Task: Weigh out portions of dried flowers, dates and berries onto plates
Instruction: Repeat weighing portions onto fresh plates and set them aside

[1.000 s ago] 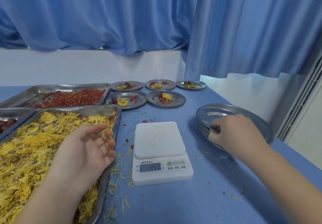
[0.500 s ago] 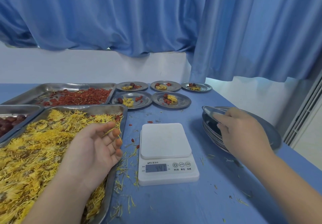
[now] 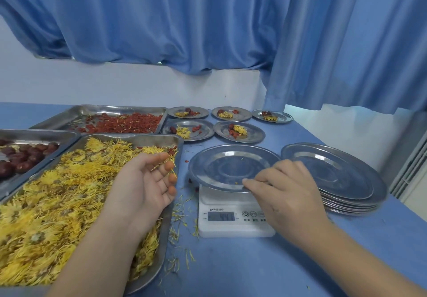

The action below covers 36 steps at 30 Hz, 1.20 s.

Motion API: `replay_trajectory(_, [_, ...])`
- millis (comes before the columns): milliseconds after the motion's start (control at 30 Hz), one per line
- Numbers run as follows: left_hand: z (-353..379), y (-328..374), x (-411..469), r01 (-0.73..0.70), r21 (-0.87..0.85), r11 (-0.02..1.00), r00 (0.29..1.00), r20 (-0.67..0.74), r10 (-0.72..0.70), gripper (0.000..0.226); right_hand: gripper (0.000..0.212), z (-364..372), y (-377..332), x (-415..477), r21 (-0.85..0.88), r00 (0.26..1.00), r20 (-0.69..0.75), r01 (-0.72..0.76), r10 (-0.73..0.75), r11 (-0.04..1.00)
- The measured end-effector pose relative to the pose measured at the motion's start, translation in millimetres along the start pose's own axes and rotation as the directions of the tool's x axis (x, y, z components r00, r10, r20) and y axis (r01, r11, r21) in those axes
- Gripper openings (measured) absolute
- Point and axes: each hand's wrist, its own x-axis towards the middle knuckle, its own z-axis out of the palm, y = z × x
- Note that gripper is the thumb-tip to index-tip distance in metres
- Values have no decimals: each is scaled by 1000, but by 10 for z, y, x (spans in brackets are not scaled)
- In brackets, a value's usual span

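Note:
An empty steel plate (image 3: 226, 165) lies on the white scale (image 3: 233, 218), and my right hand (image 3: 284, 190) pinches its near rim. My left hand (image 3: 145, 183) rests palm-up and relaxed over the tray of yellow dried flowers (image 3: 57, 195), holding nothing. Behind that tray stand a tray of red berries (image 3: 122, 123) and a tray of dark dates (image 3: 20, 155). Several filled plates (image 3: 239, 131) sit at the back of the blue table.
A stack of empty steel plates (image 3: 335, 176) stands to the right of the scale. Loose petals and a few berries (image 3: 182, 222) litter the table between the flower tray and the scale. Blue curtains hang behind; the table's right edge runs past the stack.
My right hand lifted one plate off the stack and carried it left onto the scale. My left hand stayed over the flower tray.

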Motion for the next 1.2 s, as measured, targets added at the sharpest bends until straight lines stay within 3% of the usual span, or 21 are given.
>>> replay_trajectory(400, [41,2,-18,-4,13,1000,1000,-31,4,12,22,149,-4,-74,11,997,76,33,-34,999])
replay_trajectory(500, [48,5,-21,-1,13,1000,1000,-29,1,12,23,160,-4,-84,4,993,119,-18,18,1000])
replay_trajectory(600, [44,7,-25,3,13,1000,1000,-30,-3,12,9,132,-5,-90,27,982,187,-34,28,999])
replay_trajectory(767, [32,6,-23,9,15,1000,1000,-28,-9,11,35,22,42,-91,81,943,330,-74,43,994])
replay_trajectory(967, [16,-9,-9,20,33,999,1000,-18,-20,11,27,-176,110,-118,144,898,426,-184,107,972])
replay_trajectory(1100, [14,-29,4,25,51,998,1000,-11,-25,12,26,-363,173,-202,254,813,570,-313,119,915])
replay_trajectory(1200, [28,-45,1,28,73,997,1000,3,-28,11,33,-421,169,-216,221,629,765,-459,139,860])
